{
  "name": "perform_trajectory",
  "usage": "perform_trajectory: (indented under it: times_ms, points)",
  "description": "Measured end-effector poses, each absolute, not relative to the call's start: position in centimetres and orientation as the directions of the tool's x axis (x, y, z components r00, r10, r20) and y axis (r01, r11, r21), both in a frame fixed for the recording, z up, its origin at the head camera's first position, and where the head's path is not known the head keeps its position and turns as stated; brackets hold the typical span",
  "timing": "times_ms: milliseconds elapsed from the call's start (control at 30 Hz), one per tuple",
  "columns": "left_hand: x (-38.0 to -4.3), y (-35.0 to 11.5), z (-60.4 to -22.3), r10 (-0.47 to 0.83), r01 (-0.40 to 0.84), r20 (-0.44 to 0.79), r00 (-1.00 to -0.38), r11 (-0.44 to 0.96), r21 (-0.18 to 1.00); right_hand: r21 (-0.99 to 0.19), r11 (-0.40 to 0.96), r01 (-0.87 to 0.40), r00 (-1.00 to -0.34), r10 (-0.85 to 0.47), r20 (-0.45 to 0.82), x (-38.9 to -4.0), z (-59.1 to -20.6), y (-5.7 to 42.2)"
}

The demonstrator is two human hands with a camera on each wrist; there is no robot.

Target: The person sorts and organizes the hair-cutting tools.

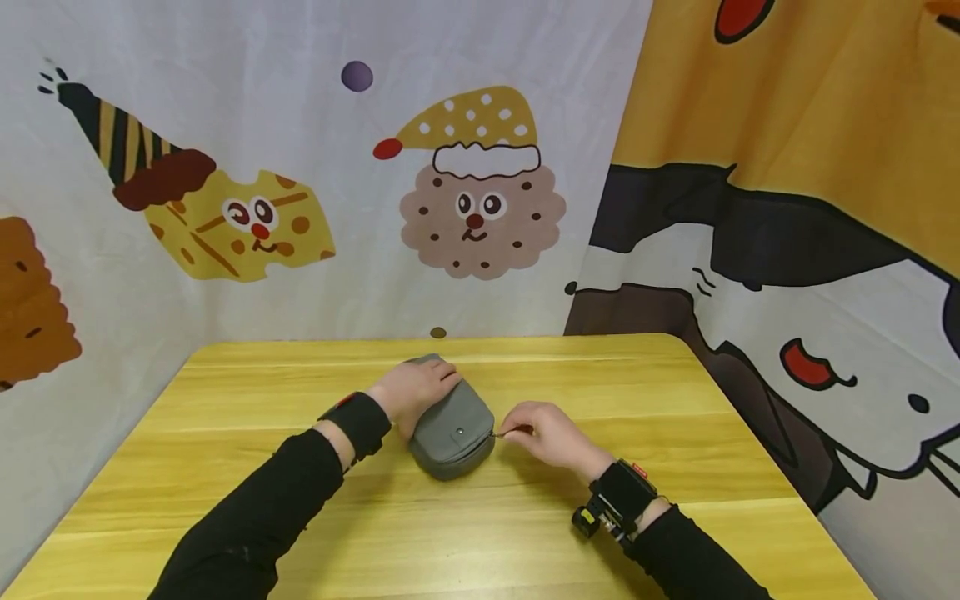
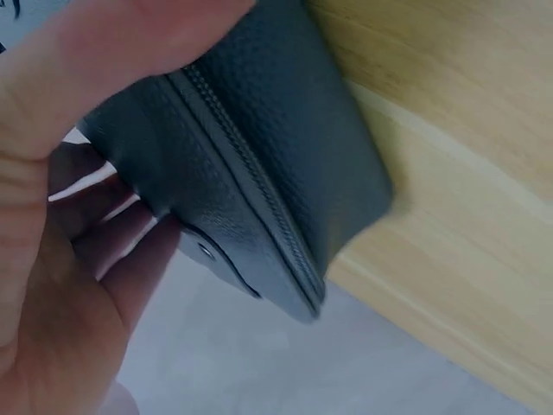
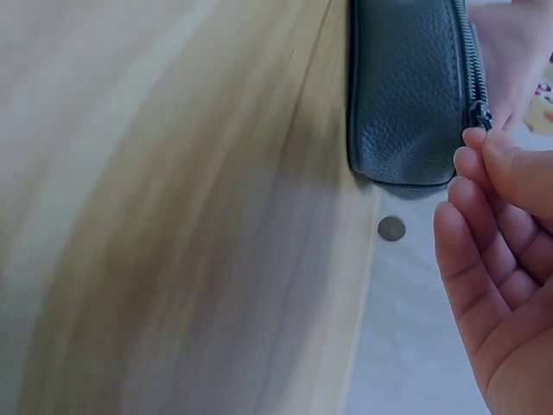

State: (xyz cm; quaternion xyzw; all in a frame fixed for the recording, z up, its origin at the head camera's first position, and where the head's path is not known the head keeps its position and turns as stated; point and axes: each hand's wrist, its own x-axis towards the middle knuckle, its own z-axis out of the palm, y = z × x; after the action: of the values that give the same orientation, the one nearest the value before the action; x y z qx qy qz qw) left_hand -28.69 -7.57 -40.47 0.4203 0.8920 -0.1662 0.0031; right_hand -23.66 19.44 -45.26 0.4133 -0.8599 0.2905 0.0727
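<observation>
A grey leather-look zip pouch (image 1: 457, 421) with a small snap stud lies on the table. My left hand (image 1: 416, 392) holds it from the left, fingers over the top and thumb along the side. In the left wrist view, the zipper (image 2: 251, 177) runs along the pouch's edge between thumb and fingers, its teeth closed along the visible stretch. At the pouch's right corner, my right hand (image 1: 551, 433) pinches the zipper pull between thumb and forefinger. The zipper slider (image 3: 480, 112) shows just above those fingertips in the right wrist view, while the pull is mostly hidden by them.
The yellow wood-grain table (image 1: 600, 375) extends around the pouch on all sides. Behind it hangs a printed curtain (image 1: 300, 100) with cartoon figures, close to the table's far edge. Each wrist carries a black strap, with a small camera (image 1: 588, 521) on the right one.
</observation>
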Motion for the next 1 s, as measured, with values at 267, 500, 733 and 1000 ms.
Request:
perform_trajectory:
  times_ms: [267, 500, 733, 1000]
  points:
    - [-29.1, -7.2, -40.5, 0.688, 0.697, -0.163, -0.708, 0.641, -0.323, -0.451, 0.599, -0.661, -0.75, -0.547, 0.372, -24.2, -45.4, 19.4]
    - [-29.0, -7.1, -40.6, 0.677, 0.682, -0.139, -0.722, 0.665, -0.303, -0.428, 0.682, -0.593, -0.802, -0.452, 0.391, -24.9, -45.4, 19.2]
    - [-28.8, -7.2, -40.8, 0.658, 0.661, -0.115, -0.744, 0.701, -0.269, -0.403, 0.725, -0.559, -0.821, -0.416, 0.39, -25.6, -45.3, 19.1]
    - [-28.7, -8.1, -40.6, 0.673, 0.666, -0.094, -0.734, 0.685, -0.295, -0.41, 0.719, -0.561, -0.82, -0.417, 0.391, -25.6, -45.2, 19.0]
